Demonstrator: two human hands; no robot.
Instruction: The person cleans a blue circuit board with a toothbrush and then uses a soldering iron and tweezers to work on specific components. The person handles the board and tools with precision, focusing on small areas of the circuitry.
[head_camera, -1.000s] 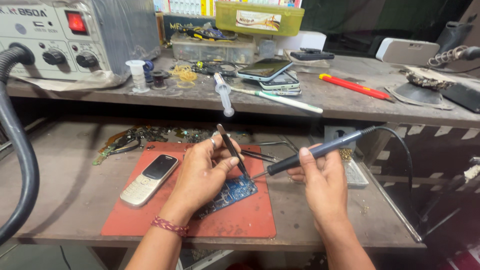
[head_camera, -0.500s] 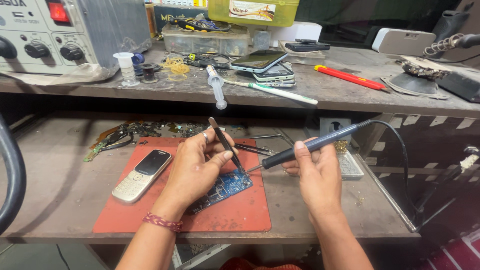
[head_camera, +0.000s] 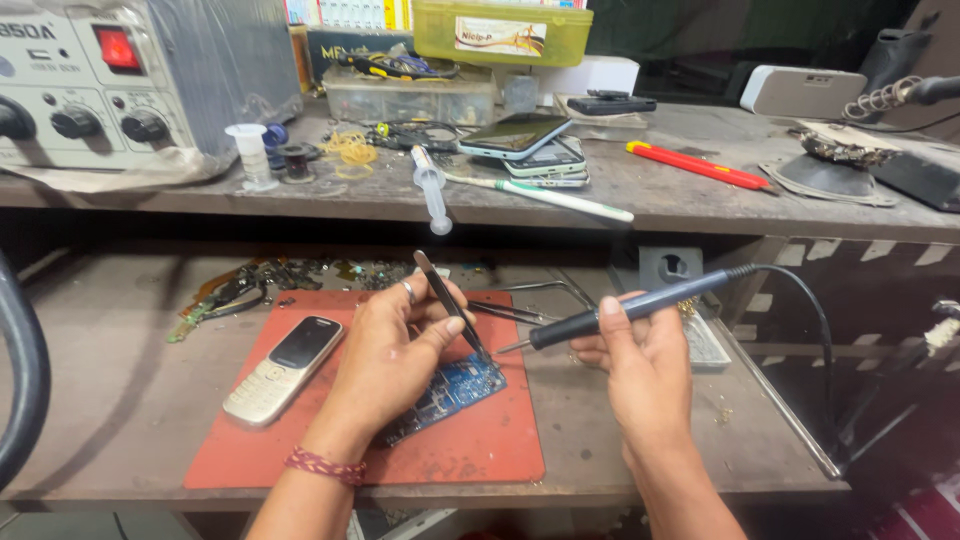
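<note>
Tweezers are being pinched between thumb and fingers of the left hand, their tips being pressed down onto the blue circuit board. The board is being steadied on the red mat, just right of the grey keypad phone that is lying on the same mat. A soldering iron is being gripped by the right hand, fingers wrapped closed around the handle, its tip being held just right of the tweezer tips, above the board's upper edge. A syringe is lying on the upper desk, behind the board.
</note>
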